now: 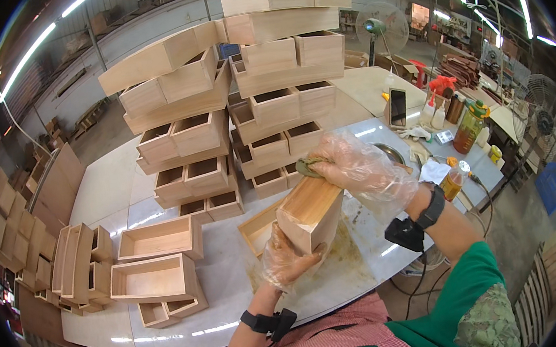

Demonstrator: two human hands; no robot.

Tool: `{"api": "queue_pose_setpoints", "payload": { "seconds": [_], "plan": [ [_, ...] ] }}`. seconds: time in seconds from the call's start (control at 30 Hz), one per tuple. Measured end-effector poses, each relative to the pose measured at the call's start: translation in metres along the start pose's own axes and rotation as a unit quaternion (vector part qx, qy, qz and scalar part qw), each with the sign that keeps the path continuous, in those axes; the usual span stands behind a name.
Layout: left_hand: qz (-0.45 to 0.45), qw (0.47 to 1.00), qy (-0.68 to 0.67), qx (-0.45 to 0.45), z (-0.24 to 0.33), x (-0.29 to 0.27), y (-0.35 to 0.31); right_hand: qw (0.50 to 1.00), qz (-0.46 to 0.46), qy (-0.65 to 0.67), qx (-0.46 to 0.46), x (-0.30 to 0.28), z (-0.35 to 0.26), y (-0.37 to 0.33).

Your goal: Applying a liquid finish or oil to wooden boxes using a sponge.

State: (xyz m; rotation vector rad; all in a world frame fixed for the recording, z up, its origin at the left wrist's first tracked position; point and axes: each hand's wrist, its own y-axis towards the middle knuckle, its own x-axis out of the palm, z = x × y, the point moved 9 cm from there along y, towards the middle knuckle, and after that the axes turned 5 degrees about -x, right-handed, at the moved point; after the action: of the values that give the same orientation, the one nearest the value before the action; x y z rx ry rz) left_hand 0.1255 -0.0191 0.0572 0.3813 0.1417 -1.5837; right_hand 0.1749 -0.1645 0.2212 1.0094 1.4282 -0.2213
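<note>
My left hand (285, 260), in a clear plastic glove, is clamped round the near end of a wooden box (312, 211), which sits between my two hands with one long side turned up. My right hand (360, 166), gloved too, is closed on a greenish pad (306, 166) at the far end of that side; it may be a folded cloth, but my fingers cover too much of it to be sure. The upturned side is darker than the pale end facing me. Just left of my grip, partly behind the box, an open drawer (256, 228) lies on the pale table (236, 299). Farther left are more drawers (152, 280). Beyond my hands rise two tall wooden stacks (184, 79). Beyond and to the right of my right hand stand a phone (398, 108) and a green-lidded bottle (470, 129)
</note>
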Motion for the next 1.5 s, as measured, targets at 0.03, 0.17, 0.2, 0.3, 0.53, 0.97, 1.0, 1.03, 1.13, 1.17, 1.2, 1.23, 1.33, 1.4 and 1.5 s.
{"api": "queue_pose_setpoints", "payload": {
  "seconds": [0.03, 0.17, 0.2, 0.3, 0.53, 0.97, 1.0, 1.03, 1.13, 1.17, 1.2, 1.23, 1.33, 1.4, 1.5],
  "plan": [
    [-0.010, 1.000, -0.010, -0.006, 0.002, 0.003, 0.000, 0.999, 0.028, -0.003, -0.043, -0.007, -0.007, -0.007],
    [0.027, 0.999, -0.014, 0.023, -0.006, -0.002, -0.003, 0.998, -0.017, 0.061, 0.019, -0.030, -0.024, -0.048],
    [0.021, 1.000, -0.017, 0.007, -0.014, -0.001, -0.002, 0.997, -0.036, 0.061, 0.036, -0.030, -0.023, -0.057],
    [0.017, 1.000, -0.018, 0.019, -0.005, -0.001, 0.000, 0.997, -0.008, 0.062, 0.052, -0.035, -0.007, -0.068],
    [0.007, 0.998, -0.051, 0.031, -0.011, 0.002, -0.002, 0.997, 0.026, 0.074, -0.011, -0.021, -0.037, -0.039],
    [0.034, 0.997, 0.060, 0.043, -0.006, -0.002, -0.001, 0.924, 0.075, -0.060, -0.369, 0.005, -0.104, 0.000],
    [0.026, 0.998, 0.031, 0.046, -0.009, 0.001, 0.000, 0.924, 0.072, -0.061, -0.370, 0.001, -0.107, -0.008],
    [0.024, 0.999, 0.004, 0.043, -0.015, -0.001, 0.000, 0.967, 0.013, 0.016, -0.256, -0.001, -0.106, -0.004],
    [0.006, 0.997, 0.082, 0.015, 0.003, -0.008, -0.004, 0.987, -0.100, 0.082, -0.090, -0.012, -0.101, -0.029],
    [0.009, 0.997, 0.078, 0.013, 0.002, -0.008, -0.004, 0.985, -0.147, 0.079, -0.052, -0.008, -0.096, -0.035],
    [0.015, 0.997, 0.070, 0.017, 0.003, -0.009, -0.004, 0.984, -0.151, 0.079, -0.056, -0.007, -0.097, -0.033],
    [0.016, 0.998, 0.062, 0.024, 0.005, -0.009, -0.005, 0.989, -0.108, 0.074, -0.074, -0.015, -0.100, -0.030],
    [0.035, 0.996, 0.035, 0.069, 0.007, -0.006, -0.003, 0.978, -0.034, -0.004, -0.205, -0.010, -0.104, -0.007],
    [0.046, 0.995, 0.043, 0.083, 0.013, -0.007, -0.005, 0.945, -0.001, -0.076, -0.317, 0.001, -0.119, -0.003],
    [0.035, 0.996, 0.055, 0.061, 0.016, -0.009, -0.004, 0.981, -0.018, 0.011, -0.191, 0.005, -0.099, 0.009]
  ]
}}
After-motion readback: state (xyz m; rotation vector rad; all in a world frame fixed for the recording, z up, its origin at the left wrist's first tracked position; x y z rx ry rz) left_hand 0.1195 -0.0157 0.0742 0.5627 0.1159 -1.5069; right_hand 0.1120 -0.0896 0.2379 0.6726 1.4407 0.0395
